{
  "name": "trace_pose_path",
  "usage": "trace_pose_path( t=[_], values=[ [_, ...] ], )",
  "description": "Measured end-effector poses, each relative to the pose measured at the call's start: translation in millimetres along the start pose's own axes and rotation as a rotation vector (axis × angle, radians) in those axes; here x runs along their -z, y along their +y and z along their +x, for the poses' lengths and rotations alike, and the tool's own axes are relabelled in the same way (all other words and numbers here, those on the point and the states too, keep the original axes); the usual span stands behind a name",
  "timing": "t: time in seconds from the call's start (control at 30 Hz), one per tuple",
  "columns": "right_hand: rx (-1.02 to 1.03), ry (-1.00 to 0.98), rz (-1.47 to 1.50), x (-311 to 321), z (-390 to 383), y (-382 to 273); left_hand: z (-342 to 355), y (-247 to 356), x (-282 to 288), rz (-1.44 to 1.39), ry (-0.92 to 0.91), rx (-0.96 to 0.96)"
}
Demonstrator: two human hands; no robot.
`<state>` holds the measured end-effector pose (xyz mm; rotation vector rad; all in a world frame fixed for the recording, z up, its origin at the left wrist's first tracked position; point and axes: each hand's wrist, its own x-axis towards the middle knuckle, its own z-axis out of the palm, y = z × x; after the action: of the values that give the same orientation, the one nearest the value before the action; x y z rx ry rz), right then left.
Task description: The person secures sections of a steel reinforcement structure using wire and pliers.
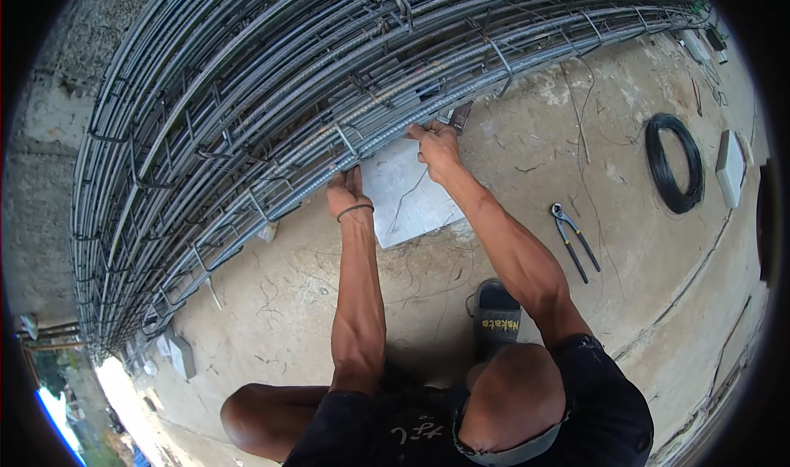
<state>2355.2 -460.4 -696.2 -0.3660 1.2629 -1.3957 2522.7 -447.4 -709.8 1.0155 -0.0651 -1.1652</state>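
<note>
A long bundle of steel rebar cages (239, 105), with bent stirrups along it, curves across the far side. My left hand (349, 190), a dark band at its wrist, has its fingers pressed together against the lowest bar beside a stirrup. Farther right along the same bar, my right hand (437, 148) is closed with its fingertips at the rebar. The bars partly hide both sets of fingertips, and any thin wire in them is too small to make out. Between and below my hands a pale flat slab (411, 199) lies under the edge of the cages.
Pincers with dark handles (574, 241) lie on the concrete floor to my right. Farther right are a coil of black wire (652, 156) and a pale block (729, 171). Loose wire bits are scattered around. My sandalled foot (497, 315) rests near the slab.
</note>
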Motion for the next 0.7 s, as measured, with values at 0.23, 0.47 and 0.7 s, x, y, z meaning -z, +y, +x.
trace_pose_path(
  t=[0.23, 0.47, 0.7],
  values=[
    [-0.040, -0.024, 0.003, 1, 5, -4, -1, -11, -9, -0.011, -0.069, -0.114],
    [0.052, -0.032, 0.002, -3, 10, 10, -5, -39, -14, 0.065, -0.263, -0.043],
    [0.081, 0.001, -0.050, 2, 12, 7, -16, -32, -20, 0.081, -0.238, 0.045]
  ],
)
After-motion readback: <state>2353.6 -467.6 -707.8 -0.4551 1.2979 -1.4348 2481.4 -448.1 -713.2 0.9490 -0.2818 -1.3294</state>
